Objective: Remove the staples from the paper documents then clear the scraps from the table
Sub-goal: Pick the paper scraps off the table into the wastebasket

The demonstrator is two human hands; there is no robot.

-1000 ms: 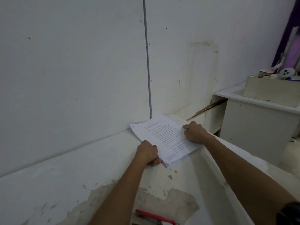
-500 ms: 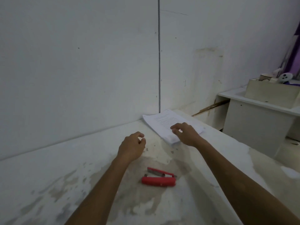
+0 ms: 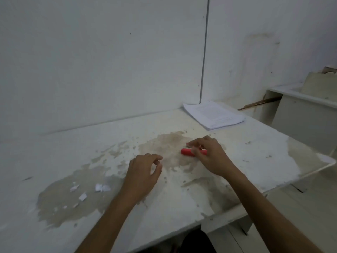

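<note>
Your right hand (image 3: pixel 209 156) with fingers closing around the red staple remover (image 3: pixel 187 152) on the bench (image 3: pixel 255 154), your left hand (image 3: pixel 144 172) loosely curled and empty, paper scraps (image 3: pixel 102 188) lying nearby, paper stack (image 3: pixel 213 115) by the wall.

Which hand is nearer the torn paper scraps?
Left. The left hand hovers just right of the paper scraps; the right hand is farther right, on the red stapler.

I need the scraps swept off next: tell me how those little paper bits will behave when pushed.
The paper scraps look tiny and thin, so probably very light and apt to scatter or flutter. They lie flat on the worn table, whose rough, patchy surface may snag them. Pinching each seems fiddly; sweeping together likely works better.
</note>
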